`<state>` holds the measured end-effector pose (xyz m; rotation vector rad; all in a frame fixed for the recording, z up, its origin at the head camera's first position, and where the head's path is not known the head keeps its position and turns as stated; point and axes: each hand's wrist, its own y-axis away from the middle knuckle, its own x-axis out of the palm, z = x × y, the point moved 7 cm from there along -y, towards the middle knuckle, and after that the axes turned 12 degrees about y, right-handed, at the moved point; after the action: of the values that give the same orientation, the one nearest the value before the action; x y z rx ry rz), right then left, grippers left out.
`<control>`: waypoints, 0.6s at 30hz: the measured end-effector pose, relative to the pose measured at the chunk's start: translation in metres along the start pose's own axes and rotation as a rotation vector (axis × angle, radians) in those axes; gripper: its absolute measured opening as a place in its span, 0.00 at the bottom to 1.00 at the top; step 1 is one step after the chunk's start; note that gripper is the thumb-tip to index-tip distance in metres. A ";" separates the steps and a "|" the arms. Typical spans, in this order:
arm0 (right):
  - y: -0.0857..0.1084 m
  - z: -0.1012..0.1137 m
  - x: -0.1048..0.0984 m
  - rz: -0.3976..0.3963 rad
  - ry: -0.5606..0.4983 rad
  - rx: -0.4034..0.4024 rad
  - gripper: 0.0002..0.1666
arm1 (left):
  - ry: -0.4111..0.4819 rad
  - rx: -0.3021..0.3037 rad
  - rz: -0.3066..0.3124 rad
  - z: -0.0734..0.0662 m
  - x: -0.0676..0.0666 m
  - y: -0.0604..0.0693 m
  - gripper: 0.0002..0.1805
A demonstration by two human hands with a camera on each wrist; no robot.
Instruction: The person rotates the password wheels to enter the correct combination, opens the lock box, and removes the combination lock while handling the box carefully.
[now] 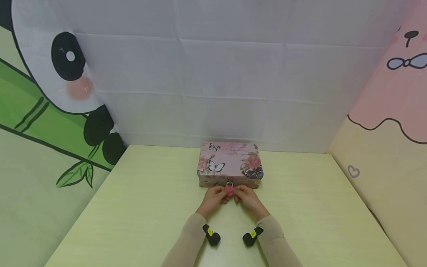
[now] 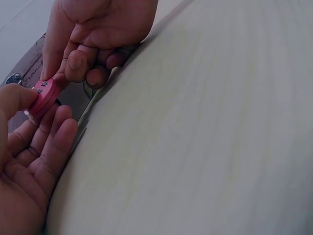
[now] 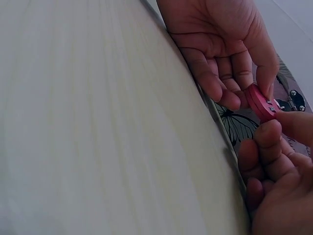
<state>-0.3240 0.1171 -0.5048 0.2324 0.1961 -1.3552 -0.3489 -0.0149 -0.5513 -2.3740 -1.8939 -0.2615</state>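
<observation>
A pink padlock (image 1: pixel 229 190) with number dials hangs at the front clasp (image 3: pixel 295 101) of a pink box (image 1: pixel 230 160) printed with butterflies and roses. The box lid is down. My left hand (image 1: pixel 212 199) pinches one side of the padlock between thumb and fingers. From the other side, my right hand (image 1: pixel 248 199) pinches it too, thumb on the dial face. Several dials show on the padlock (image 2: pixel 45 96) in the left wrist view, but their digits are too small to read. Fingers partly cover the padlock body.
The box stands at the back of a pale wood-grain table (image 1: pixel 160 193), close to a white cloth backdrop (image 1: pixel 223 70). Cartoon-printed sheets hang along the left and right sides. A black wrist device (image 1: pixel 211 235) is on the left sleeve, another (image 1: pixel 252 236) on the right.
</observation>
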 end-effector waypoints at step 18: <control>-0.015 -0.030 0.000 -0.029 -0.009 0.028 0.11 | 0.094 -0.066 -0.012 0.008 -0.009 -0.007 0.13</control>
<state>-0.3389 0.1220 -0.5344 0.2480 0.1736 -1.3885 -0.3573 -0.0205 -0.5609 -2.3471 -1.8857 -0.4354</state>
